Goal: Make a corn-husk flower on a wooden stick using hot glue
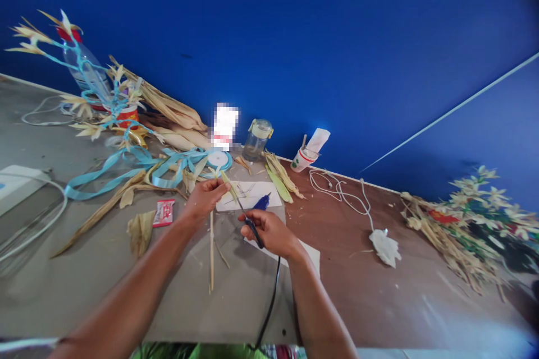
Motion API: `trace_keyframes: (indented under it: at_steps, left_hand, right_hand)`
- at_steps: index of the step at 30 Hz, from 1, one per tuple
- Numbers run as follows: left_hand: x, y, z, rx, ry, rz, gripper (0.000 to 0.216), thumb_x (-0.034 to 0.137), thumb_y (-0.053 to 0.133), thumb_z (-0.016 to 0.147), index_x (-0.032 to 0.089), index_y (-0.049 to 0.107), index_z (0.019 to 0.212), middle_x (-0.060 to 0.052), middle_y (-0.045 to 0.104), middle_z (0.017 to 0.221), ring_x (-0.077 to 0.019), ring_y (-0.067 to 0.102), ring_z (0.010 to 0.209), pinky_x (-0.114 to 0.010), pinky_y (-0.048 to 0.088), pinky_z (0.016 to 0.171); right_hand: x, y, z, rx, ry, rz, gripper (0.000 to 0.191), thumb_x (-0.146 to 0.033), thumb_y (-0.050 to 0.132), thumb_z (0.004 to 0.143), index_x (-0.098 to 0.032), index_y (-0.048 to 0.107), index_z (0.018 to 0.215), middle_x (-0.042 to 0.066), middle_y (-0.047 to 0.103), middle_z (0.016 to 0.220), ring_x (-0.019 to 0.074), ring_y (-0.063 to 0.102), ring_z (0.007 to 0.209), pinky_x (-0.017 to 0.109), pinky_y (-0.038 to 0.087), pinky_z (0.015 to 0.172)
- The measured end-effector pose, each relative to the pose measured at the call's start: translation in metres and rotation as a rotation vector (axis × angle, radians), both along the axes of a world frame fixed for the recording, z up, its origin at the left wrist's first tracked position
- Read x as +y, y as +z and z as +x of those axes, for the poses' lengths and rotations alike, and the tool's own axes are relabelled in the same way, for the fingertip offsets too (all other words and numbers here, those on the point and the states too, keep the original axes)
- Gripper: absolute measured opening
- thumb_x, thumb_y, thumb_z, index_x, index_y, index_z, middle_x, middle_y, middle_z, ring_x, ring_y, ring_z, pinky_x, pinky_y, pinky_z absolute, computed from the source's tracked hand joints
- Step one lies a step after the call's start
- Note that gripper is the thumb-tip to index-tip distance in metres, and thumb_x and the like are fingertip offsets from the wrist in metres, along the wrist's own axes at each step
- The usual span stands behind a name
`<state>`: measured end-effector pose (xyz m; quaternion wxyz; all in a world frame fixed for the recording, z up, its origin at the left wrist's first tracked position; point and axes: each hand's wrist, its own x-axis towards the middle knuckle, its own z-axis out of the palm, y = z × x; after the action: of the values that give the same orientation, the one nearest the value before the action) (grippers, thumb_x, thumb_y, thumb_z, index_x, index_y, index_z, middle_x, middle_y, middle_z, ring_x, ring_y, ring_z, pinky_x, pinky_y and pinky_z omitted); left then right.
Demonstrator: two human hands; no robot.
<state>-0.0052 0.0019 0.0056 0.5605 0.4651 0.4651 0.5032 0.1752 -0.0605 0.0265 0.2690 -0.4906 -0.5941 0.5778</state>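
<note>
Bench point(379, 303) grey on the left, brown on the right, set against a deep blue wall point(295, 39). Left hand point(205, 196) closed, pinching the top end of one thin dried stick point(211, 258) at bench centre. Right hand point(272, 233) wrapped round one glue gun point(261, 203), blue nozzle near the stick's top, black cord trailing to the near edge. Behind them: one glass jar point(257, 137), one paper cup point(302, 158), one red packet point(164, 212), one white cable point(341, 190) and loose blue ribbon point(126, 171).
</note>
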Motion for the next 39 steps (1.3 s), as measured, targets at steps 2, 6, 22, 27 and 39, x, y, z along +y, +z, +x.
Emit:
trace_keyframes:
  at_steps: [2, 6, 22, 27, 39]
  left_hand:
    - [-0.0003, 0.0004, -0.0002, 0.009, -0.015, 0.013, 0.031, 0.043, 0.065, 0.068, 0.016, 0.052, 0.057, 0.006, 0.039, 0.049, -0.0065, 0.031, 0.046, -0.022, 0.020, 0.045]
    - [-0.0009, 0.0026, -0.0012, 0.034, -0.032, 0.016, 0.034, 0.045, 0.065, 0.066, 0.016, 0.052, 0.056, 0.005, 0.039, 0.049, -0.0069, 0.031, 0.047, -0.022, 0.021, 0.045]
    - [-0.0004, 0.0016, -0.0048, 0.051, -0.083, 0.033, 0.032, 0.044, 0.063, 0.070, 0.015, 0.054, 0.059, 0.005, 0.041, 0.051, -0.0073, 0.033, 0.049, -0.021, 0.025, 0.046]
    - [-0.0012, 0.0015, -0.0053, 0.000, -0.105, 0.034, 0.031, 0.042, 0.060, 0.073, 0.016, 0.051, 0.058, 0.005, 0.040, 0.052, -0.0073, 0.033, 0.048, -0.022, 0.026, 0.047]
    - [0.0008, 0.0087, -0.0068, 0.103, -0.119, 0.000, 0.030, 0.044, 0.061, 0.067, 0.016, 0.056, 0.056, 0.005, 0.043, 0.047, -0.0083, 0.034, 0.045, -0.023, 0.024, 0.045]
  right_hand:
    - [0.0001, -0.0006, -0.0014, 0.012, -0.006, -0.010, 0.035, -0.040, 0.072, 0.066, -0.017, 0.064, 0.092, -0.005, 0.052, 0.059, 0.0088, 0.046, 0.053, 0.021, 0.035, 0.052]
    - [0.0000, 0.0013, -0.0025, 0.054, -0.012, -0.035, 0.037, -0.043, 0.072, 0.065, -0.017, 0.064, 0.090, -0.005, 0.052, 0.056, 0.0088, 0.047, 0.050, 0.021, 0.037, 0.050]
    - [0.0000, 0.0073, -0.0050, 0.153, -0.069, -0.118, 0.037, -0.041, 0.077, 0.059, -0.017, 0.065, 0.085, -0.006, 0.052, 0.056, 0.0078, 0.047, 0.050, 0.020, 0.036, 0.050]
    - [0.0000, 0.0069, -0.0043, 0.141, -0.069, -0.103, 0.039, -0.042, 0.076, 0.060, -0.017, 0.064, 0.087, -0.006, 0.051, 0.057, 0.0078, 0.045, 0.050, 0.020, 0.034, 0.050]
    - [0.0030, 0.0012, -0.0035, 0.038, -0.024, -0.081, 0.049, -0.049, 0.074, 0.060, -0.014, 0.062, 0.091, -0.005, 0.048, 0.059, 0.0083, 0.042, 0.053, 0.023, 0.032, 0.053]
